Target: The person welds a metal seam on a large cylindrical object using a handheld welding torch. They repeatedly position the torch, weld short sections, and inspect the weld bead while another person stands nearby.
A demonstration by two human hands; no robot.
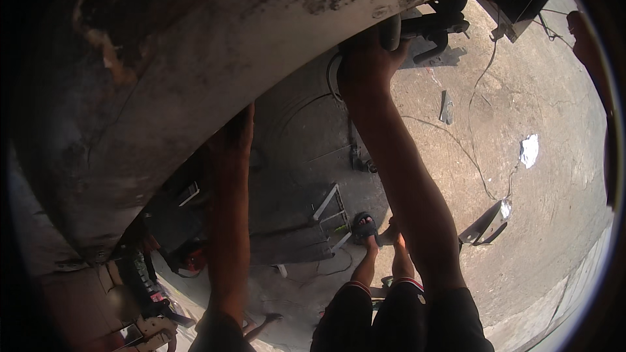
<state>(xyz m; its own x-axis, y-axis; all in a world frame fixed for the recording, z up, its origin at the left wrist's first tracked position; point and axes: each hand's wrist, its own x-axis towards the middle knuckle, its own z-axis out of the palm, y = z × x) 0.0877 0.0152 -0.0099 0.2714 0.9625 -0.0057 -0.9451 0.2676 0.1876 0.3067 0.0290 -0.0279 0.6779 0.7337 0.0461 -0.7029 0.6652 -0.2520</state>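
A large curved grimy panel (195,39) arches overhead across the upper left. My right hand (372,58) is raised under its edge, closed around a dark rounded metal part (391,31) that joins a black bracket-like assembly (437,26). My left hand (235,127) reaches up to the underside of the same panel further left and lower in the picture; its fingers are mostly hidden in shadow and behind the edge.
Below are a concrete floor (541,91) with cables, a white frame (326,201), a dark sheet (297,246) and scattered pieces (482,221). My sandalled feet (365,225) stand there. Another person's arm (587,52) is at the right edge; machinery (137,313) sits lower left.
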